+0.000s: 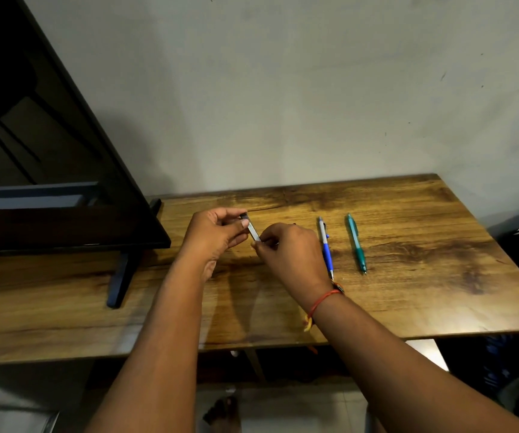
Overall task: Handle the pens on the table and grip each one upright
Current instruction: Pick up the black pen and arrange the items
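Note:
Above the wooden table (408, 295), both hands hold one silver pen (253, 230) with a dark end cap, tilted rather than upright. My left hand (216, 232) pinches its upper, capped end. My right hand (292, 254) grips its lower end, which the fingers hide. A blue and silver pen (326, 245) lies flat on the table just right of my right hand. A teal pen (356, 243) lies flat a little further right, roughly parallel to the blue one.
A dark flat screen (49, 151) on black feet (120, 276) fills the table's left side, close to my left hand. A grey wall rises behind the table. The table's front edge runs under my forearms, and floor tiles show below it.

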